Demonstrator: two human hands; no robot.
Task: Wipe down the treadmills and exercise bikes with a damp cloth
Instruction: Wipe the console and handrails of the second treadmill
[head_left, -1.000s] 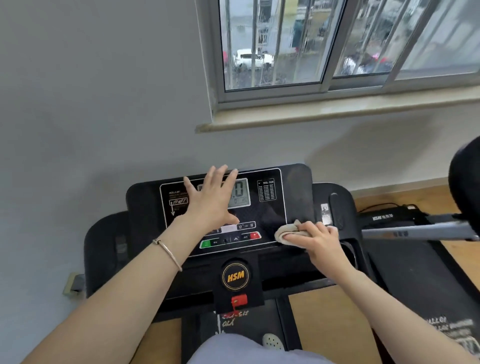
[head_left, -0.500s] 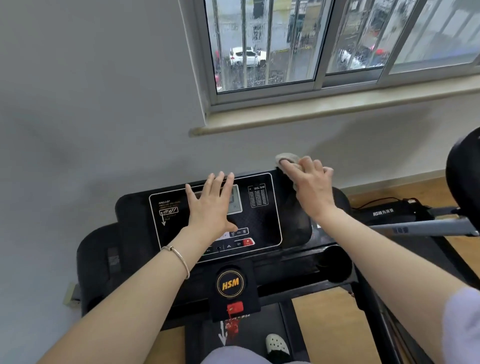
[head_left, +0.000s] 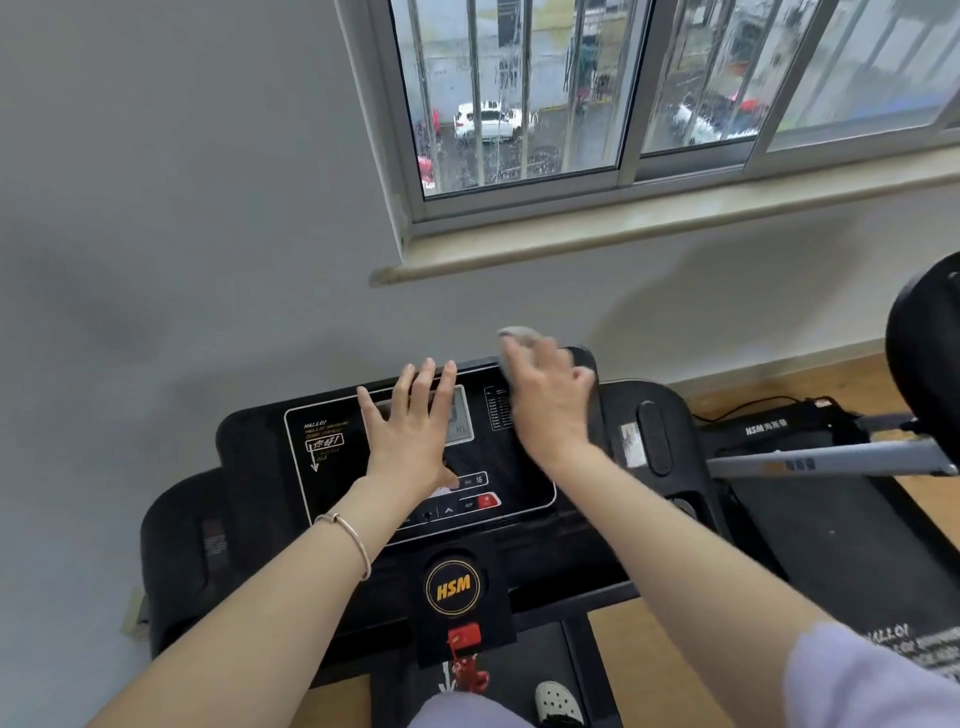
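A black treadmill console (head_left: 260, 447) with a white-bordered control panel and an HSM badge stands in front of me against the grey wall. My left hand (head_left: 413, 441) rests flat on the panel's display, fingers straight and spread. My right hand (head_left: 548, 402) holds a pale folded cloth (head_left: 519, 333) against the console's top edge, right of the display; the cloth shows just past my fingertips and is motion-blurred.
A second treadmill (head_left: 810, 519) with a grey handrail (head_left: 826, 462) stands to the right. A round black object (head_left: 924, 358) juts in at the right edge. A window and sill (head_left: 623, 239) sit above. A red safety key (head_left: 464, 636) hangs below the badge.
My right hand carried the cloth from the panel's lower right corner up to the console's top edge, then slid left along it. The left hand stayed on the display.
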